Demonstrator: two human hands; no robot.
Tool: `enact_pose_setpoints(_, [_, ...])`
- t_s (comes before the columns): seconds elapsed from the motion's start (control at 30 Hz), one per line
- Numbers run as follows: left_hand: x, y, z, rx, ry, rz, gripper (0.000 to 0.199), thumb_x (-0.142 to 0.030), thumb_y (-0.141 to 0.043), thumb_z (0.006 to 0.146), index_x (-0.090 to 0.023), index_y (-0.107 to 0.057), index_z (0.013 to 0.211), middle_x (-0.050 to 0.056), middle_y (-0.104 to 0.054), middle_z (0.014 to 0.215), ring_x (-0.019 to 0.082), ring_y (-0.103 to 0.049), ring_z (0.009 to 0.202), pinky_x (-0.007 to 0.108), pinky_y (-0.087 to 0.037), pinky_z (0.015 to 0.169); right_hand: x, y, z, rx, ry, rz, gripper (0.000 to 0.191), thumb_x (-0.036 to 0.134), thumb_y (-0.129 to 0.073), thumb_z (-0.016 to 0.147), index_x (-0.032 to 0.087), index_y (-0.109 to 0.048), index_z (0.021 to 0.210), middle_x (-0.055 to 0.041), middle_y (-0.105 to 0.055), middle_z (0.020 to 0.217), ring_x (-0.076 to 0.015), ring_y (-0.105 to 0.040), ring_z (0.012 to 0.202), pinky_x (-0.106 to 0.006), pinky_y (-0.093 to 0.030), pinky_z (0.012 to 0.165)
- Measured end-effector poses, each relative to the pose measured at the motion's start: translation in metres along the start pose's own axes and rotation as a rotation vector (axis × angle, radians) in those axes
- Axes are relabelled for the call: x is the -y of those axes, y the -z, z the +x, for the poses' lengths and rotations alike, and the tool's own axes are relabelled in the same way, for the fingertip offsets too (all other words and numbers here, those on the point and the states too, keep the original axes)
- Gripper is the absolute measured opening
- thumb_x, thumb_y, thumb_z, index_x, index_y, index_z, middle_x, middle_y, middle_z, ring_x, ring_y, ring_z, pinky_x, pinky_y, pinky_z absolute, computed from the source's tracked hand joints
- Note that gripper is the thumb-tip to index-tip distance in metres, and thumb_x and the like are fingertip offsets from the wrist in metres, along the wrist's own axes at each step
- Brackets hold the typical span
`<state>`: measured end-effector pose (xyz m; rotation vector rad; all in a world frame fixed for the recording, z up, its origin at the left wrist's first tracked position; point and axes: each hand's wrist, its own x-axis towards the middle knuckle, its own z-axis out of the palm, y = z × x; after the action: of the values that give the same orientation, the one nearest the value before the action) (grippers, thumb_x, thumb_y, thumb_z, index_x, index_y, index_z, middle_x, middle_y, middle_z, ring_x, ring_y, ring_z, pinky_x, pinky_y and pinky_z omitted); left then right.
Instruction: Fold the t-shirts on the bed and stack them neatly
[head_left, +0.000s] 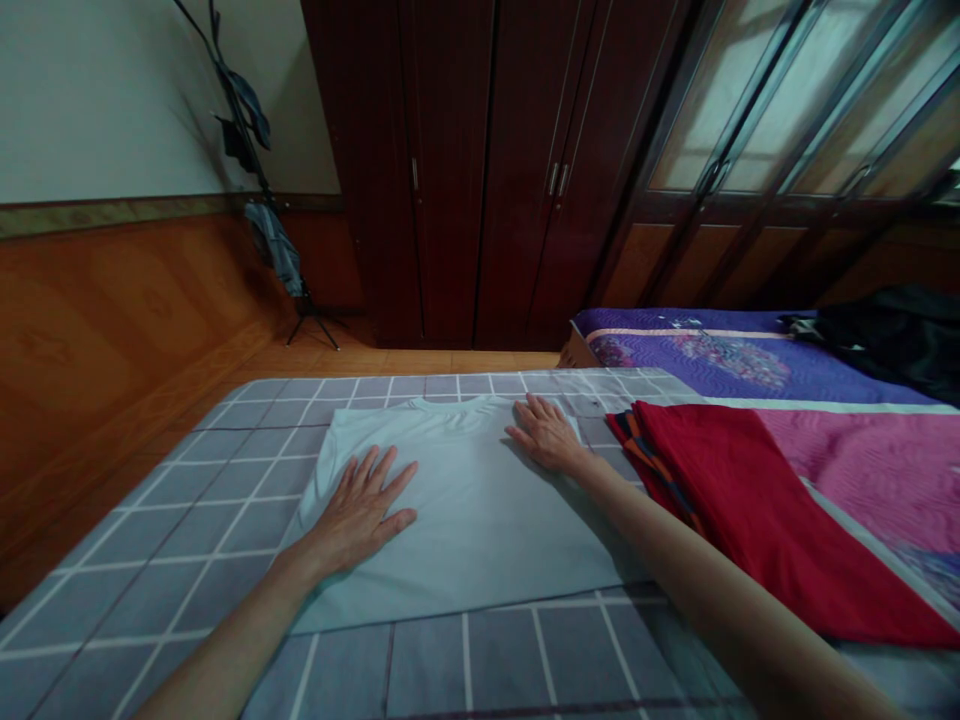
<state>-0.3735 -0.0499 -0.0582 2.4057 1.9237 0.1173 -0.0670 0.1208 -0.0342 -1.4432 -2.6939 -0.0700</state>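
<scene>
Grey checked bedding [427, 665] spreads nearest, with a pale shirt [465, 530] laid flat across it. The left hand [364, 510] rests open on the shirt's left side, fingers splayed. Folded red cloth [727, 490] lies to the right. Farther up, the right hand [547, 435] lies open, palm down, by the shirt's far right corner. Beyond stands a dark red wardrobe [450, 200].

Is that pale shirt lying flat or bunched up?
Flat: the shirt lies spread on the checked sheet, mostly smooth, its neckline showing at the far edge. Whether sleeves are tucked under, I cannot tell.
</scene>
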Motion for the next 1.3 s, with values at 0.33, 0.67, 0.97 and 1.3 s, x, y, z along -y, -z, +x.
enact_pose_setpoints(0.33, [0.002, -0.003, 0.0, -0.027, -0.017, 0.006, 0.06, -0.06, -0.03, 0.092, -0.034, -0.021, 0.146, 0.005, -0.015, 0.155, 0.033, -0.008, 0.141, 0.055, -0.012, 0.111, -0.018, 0.002, -0.013, 0.026, 0.037, -0.019, 0.048, 0.038, -0.031, 0.097, 0.018, -0.042, 0.139, -0.0112, -0.032, 0.149, -0.0262, -0.029, 0.135, -0.041, -0.022, 0.108])
enact_pose_setpoints(0.67, [-0.003, 0.001, 0.0, -0.011, 0.014, 0.02, 0.059, -0.058, -0.032, 0.092, -0.034, -0.023, 0.145, 0.005, -0.016, 0.154, 0.033, -0.008, 0.141, 0.052, -0.01, 0.111, 0.064, 0.01, -0.057, 0.009, 0.252, 0.052, 0.063, 0.053, -0.037, 0.092, 0.017, -0.033, 0.144, -0.0158, -0.024, 0.151, -0.0328, -0.021, 0.138, -0.048, -0.018, 0.11])
enact_pose_setpoints(0.97, [0.0, -0.001, 0.001, -0.031, 0.005, -0.011, 0.061, -0.058, -0.033, 0.091, -0.031, -0.025, 0.145, 0.007, -0.018, 0.154, 0.033, -0.008, 0.141, 0.054, -0.012, 0.11, 0.099, 0.019, -0.103, 0.053, 0.176, 0.156, 0.07, 0.052, -0.049, 0.087, 0.01, -0.035, 0.142, -0.0222, -0.025, 0.149, -0.0378, -0.015, 0.138, -0.054, -0.018, 0.11])
enact_pose_setpoints(1.3, [-0.041, 0.011, -0.004, 0.056, -0.19, -0.046, 0.06, -0.055, -0.031, 0.093, -0.031, -0.018, 0.147, 0.005, -0.015, 0.155, 0.027, -0.008, 0.142, 0.051, -0.011, 0.112, 0.115, 0.013, -0.14, 0.114, 0.376, 0.288, 0.073, 0.058, -0.045, 0.087, 0.018, -0.027, 0.146, -0.0155, -0.021, 0.152, -0.03, -0.013, 0.14, -0.051, -0.014, 0.113])
